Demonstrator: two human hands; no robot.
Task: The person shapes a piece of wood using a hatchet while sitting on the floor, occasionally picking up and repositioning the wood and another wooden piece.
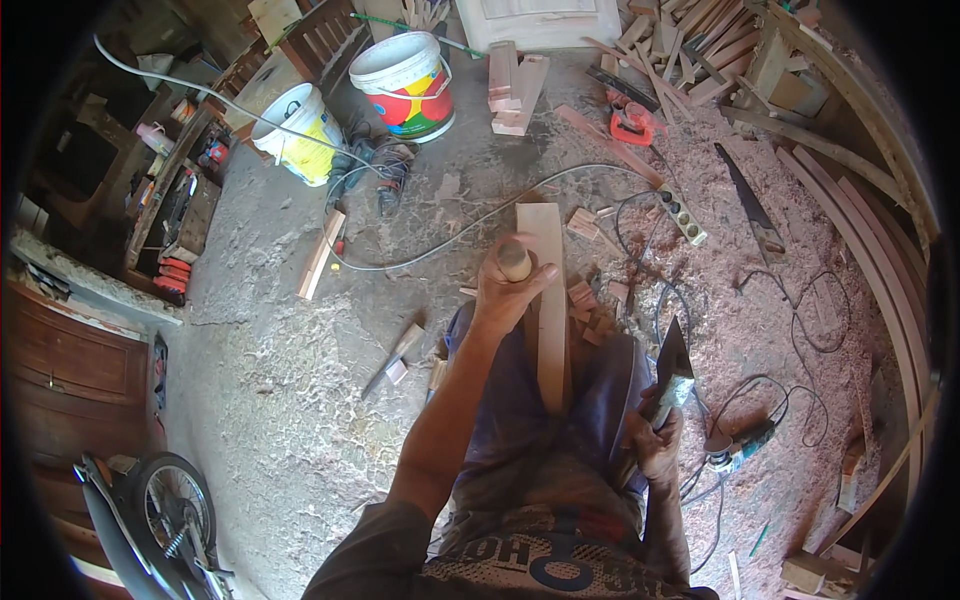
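A wooden-handled tool (408, 341) lies on the floor (300, 400) at left. The left hand (500, 292) grips a round-ended wooden piece (514, 260) at the left edge of a pale board (552, 335), which runs far to near between the legs (602, 390). The right hand (656, 442) grips a dark-bladed tool (674, 368); rightward lies a corded power tool (738, 453).

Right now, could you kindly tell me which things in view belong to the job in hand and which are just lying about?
Apparently in use:
round-ended wooden handle, in the left hand
dark pointed tool, in the right hand
pale wooden board, by the left hand

Apparently just lying about:
handsaw
power strip
multicoloured bucket
motorcycle
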